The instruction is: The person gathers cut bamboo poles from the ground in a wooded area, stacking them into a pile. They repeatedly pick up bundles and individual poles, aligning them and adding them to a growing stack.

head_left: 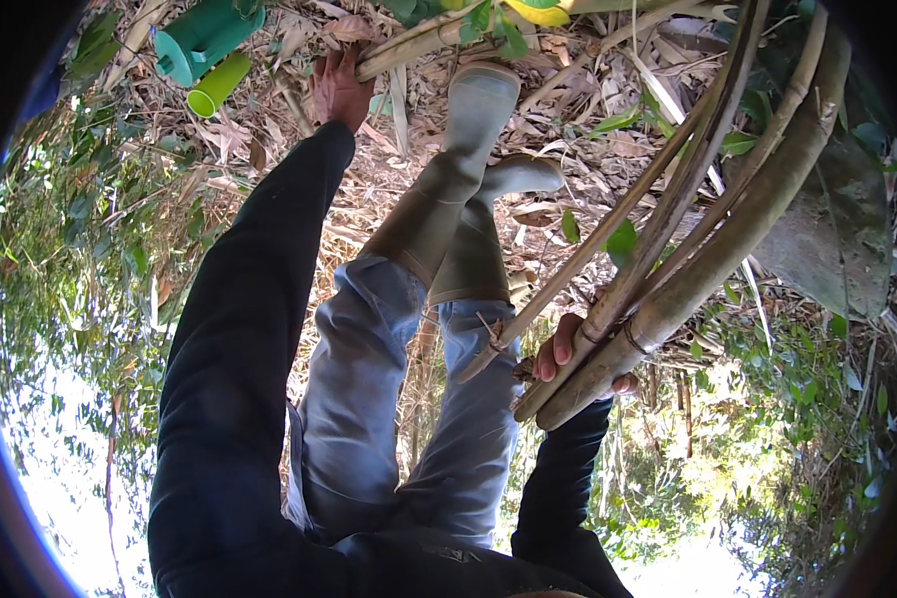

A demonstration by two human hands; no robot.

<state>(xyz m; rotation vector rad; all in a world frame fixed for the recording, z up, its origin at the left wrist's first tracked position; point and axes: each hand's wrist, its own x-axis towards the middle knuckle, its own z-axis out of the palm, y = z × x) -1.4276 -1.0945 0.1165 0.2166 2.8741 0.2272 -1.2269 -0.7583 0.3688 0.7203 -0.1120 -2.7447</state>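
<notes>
My left hand (337, 88) reaches far forward, its back toward me and its fingers bent at the near end of a pale woody stalk (419, 45) lying across the leaf litter. The palm side is hidden. On the right, my right hand (562, 351) is closed round a bundle of long cut stalks (658, 317). One thick grey-brown stalk and several thinner ones fan out from it toward the upper right. Fingertips show on one side of the bundle, and part of the hand is covered by it.
A green plastic container (201, 42) and a lime-green cup-like piece (218, 86) lie near the left hand. My rubber boots (447, 184) stand on dry leaves (608, 164). A large grey rock-like surface (827, 234) lies at right, with leafy undergrowth (90, 249) at left.
</notes>
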